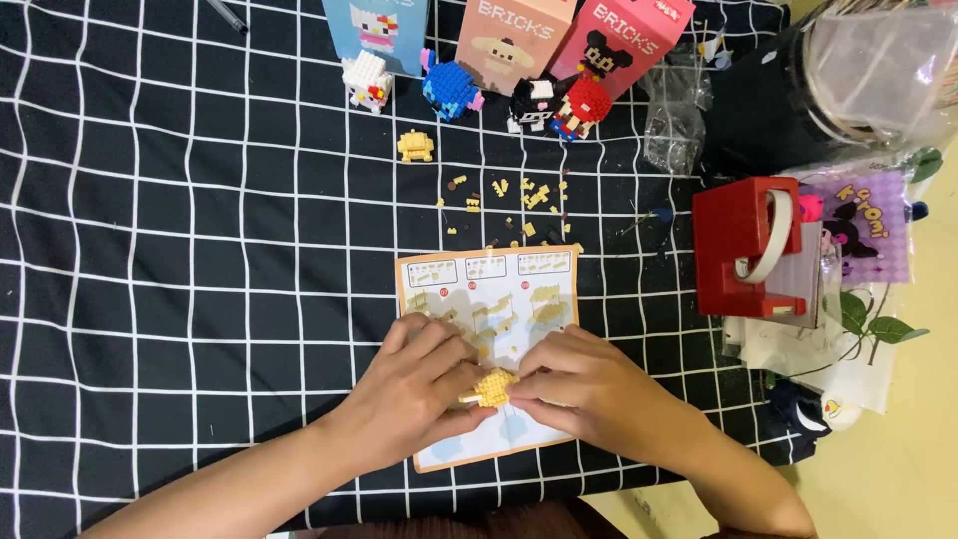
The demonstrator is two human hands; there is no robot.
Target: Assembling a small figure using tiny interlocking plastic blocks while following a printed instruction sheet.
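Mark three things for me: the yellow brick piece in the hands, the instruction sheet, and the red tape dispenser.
Yellow brick piece [493,385], head view, on its studded top between both hands.
Instruction sheet [499,289], head view, on its upper printed half.
Red tape dispenser [733,245], head view, on its red body's left side.

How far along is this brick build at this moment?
Done: four finished brick figures stand by the boxes, and a small yellow sub-assembly sits apart. In hand: left hand and right hand pinch a yellow brick piece over the instruction sheet. Left: loose bricks remain scattered.
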